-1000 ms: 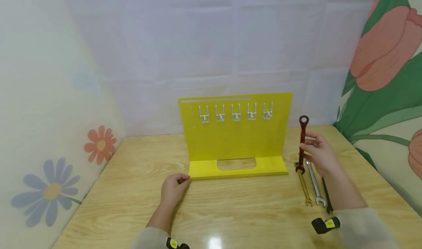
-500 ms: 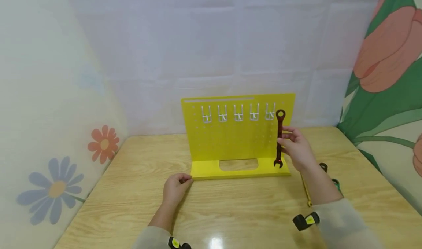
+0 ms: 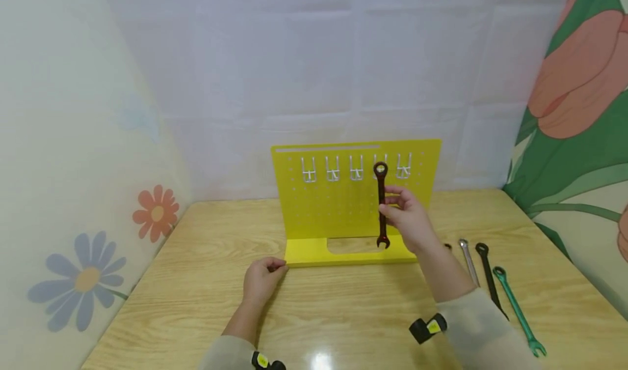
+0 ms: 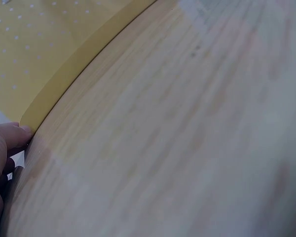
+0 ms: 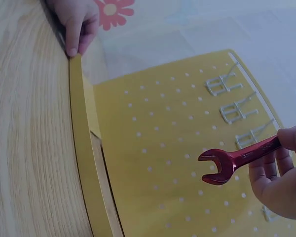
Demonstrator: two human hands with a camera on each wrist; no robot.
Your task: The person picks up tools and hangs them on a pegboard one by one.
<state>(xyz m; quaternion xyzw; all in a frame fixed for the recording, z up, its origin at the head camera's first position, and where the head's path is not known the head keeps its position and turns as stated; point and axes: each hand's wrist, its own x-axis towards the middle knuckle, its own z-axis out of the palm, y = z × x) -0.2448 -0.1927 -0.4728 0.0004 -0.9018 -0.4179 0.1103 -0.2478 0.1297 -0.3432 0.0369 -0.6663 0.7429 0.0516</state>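
Note:
My right hand pinches a dark red combination wrench by its shank, thumb against fingers. The wrench stands upright before the yellow pegboard, ring end up and covering part of the fourth hook from the left. Its open end shows in the right wrist view, apart from the board. At the board's front left base corner, my left hand grips the edge between thumb and curled fingers. The left wrist view shows the thumb on that corner.
Several white wire hooks line the board's upper part. On the table to the right lie a silver wrench, a black wrench and a green wrench. Another wrench is mostly behind my right forearm. A white backdrop stands behind.
My right hand has carried the red wrench leftward from above the other wrenches to in front of the hooks, uncovering the green wrench. My left hand has stayed at the board's corner.

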